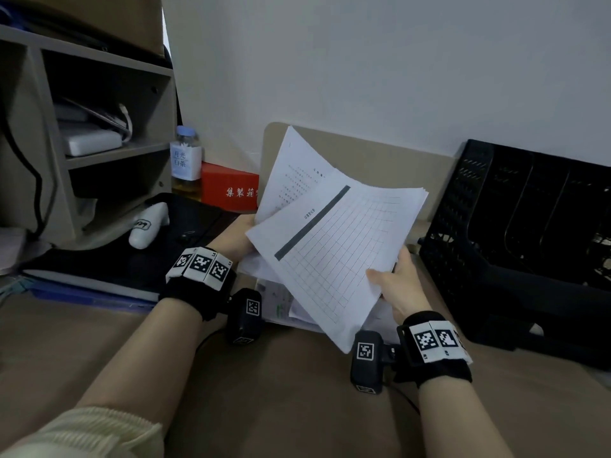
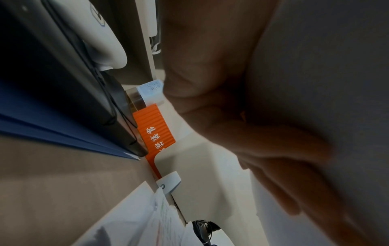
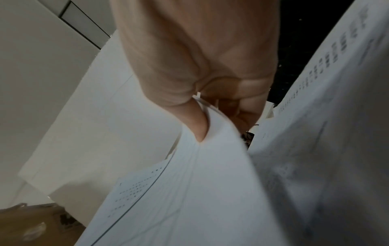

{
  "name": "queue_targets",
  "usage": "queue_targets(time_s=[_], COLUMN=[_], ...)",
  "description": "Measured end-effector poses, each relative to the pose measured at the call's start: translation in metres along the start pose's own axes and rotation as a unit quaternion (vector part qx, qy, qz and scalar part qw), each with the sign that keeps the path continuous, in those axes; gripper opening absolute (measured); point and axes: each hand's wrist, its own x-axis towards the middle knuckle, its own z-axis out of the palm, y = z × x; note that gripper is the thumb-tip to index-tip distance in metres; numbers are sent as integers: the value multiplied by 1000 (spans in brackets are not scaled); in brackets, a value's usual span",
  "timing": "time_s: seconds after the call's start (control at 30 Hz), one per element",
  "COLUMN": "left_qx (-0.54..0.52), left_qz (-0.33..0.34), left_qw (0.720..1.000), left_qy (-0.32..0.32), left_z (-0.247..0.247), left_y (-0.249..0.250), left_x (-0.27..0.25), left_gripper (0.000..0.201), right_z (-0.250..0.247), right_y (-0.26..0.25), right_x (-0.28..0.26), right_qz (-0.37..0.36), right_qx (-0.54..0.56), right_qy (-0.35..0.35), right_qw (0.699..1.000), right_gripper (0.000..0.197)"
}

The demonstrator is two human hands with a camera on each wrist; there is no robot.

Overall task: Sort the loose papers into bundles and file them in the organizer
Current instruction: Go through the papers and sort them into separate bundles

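My right hand point(image 1: 395, 282) pinches the near edge of a bundle of grid forms point(image 1: 340, 246) with a dark header bar, held tilted above the desk. The right wrist view shows the thumb of that hand point(image 3: 200, 58) pressed on the bundle point(image 3: 200, 191). My left hand point(image 1: 239, 234) holds a single sheet of printed text point(image 1: 291, 166) by its lower left edge, and that sheet stands behind the bundle. The fingers of the left hand point(image 2: 221, 99) lie against the sheet's back. More loose papers point(image 1: 277, 302) lie on the desk below. The black mesh organizer point(image 1: 529, 242) stands at the right.
A wooden shelf unit point(image 1: 109, 150) fills the left side. Beside it stand a labelled bottle point(image 1: 185, 163) and a red box point(image 1: 229, 190). A white gadget point(image 1: 148, 226) lies on a dark stack over blue folders point(image 1: 92, 292). The brown desk point(image 1: 297, 408) stretches toward me.
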Motion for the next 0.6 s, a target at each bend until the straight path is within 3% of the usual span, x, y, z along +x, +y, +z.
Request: queue_targets(time_s=[0.07,0.2,0.37,0.57,0.6], left_qx=[6,26,78,96,97], left_qz=[-10,-2,1,10,12], left_qw=[1000,999,996,994,994], left_qy=[-4,-25,-50,-58,-59], left_z=[-1,-4,-4,9,9], left_y=[3,6,11,19,19], left_x=[-3,-4,-11,-16,-16], left_gripper=[46,46,67,55,54], right_z=[0,0,-1,4,5], right_y=[1,4,7,7,6], right_x=[1,2,4,3,2], right_qz=[-1,3,-17,-24,-22], right_qx=[-17,-1,28,11,-4], right_qy=[11,18,57,132,132], right_qw=[1000,1000,998,991,991], right_gripper=[47,36,34,15,20])
